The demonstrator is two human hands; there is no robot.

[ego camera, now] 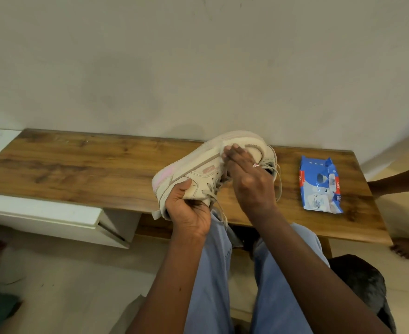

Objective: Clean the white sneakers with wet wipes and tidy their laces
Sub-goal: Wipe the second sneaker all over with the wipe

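Note:
I hold a white sneaker with a pink heel patch on its side above the wooden table. My left hand grips it at the heel and collar from below. My right hand lies over the laces, its fingertips pressing a white wet wipe against the shoe's side near the sole. Grey laces hang loose toward my lap. A second white sneaker peeks out behind my right hand on the table. A blue and white wet wipes pack lies flat on the table to the right.
A white wall runs close behind the table. A white drawer unit sits under the table's left part. Another person's arm and foot show at the right edge. A dark bag lies by my right knee.

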